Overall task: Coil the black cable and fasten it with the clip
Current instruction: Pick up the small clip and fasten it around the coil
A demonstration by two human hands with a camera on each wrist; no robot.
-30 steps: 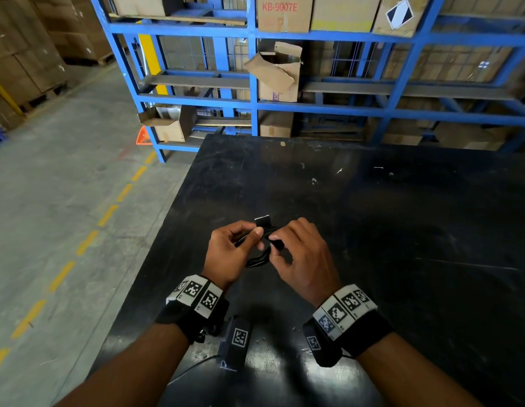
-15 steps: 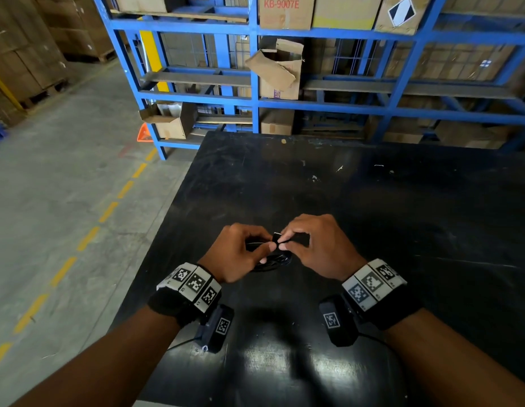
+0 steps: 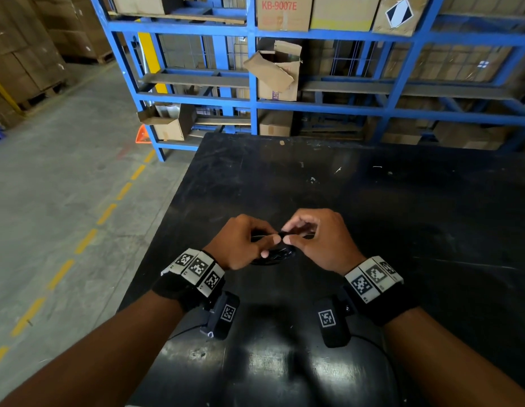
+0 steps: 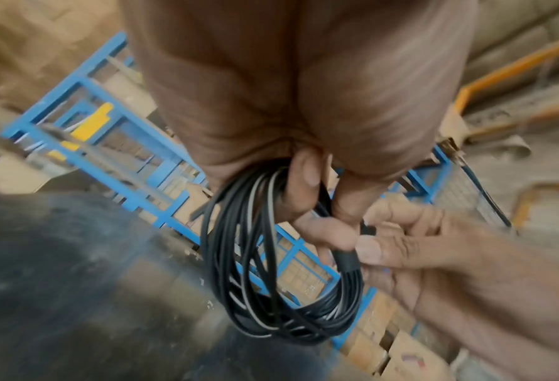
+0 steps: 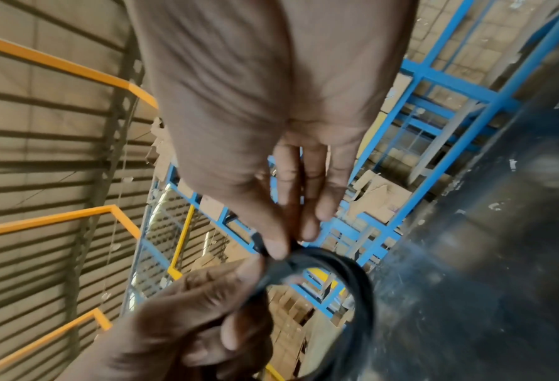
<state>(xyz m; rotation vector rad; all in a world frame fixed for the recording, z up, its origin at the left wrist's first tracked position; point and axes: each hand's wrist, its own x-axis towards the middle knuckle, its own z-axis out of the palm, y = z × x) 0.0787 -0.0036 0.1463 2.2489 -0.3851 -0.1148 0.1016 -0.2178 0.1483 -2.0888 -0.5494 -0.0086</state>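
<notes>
Two hands meet: left hand [image 3: 240, 245] grips coiled cable [image 4: 271, 257]; right hand [image 3: 320, 239] pinches clip [image 4: 348, 259].

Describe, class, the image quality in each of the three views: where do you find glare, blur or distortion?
Head view: glare on the near black table, rack uprights bowed by the wide lens. Left wrist view: coiled cable fairly sharp, the table corner a blur. Right wrist view: both hands and cable soft, railings curved.

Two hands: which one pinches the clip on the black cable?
The right hand: it pinches the clip, while the left hand only holds the black cable coil.
</notes>
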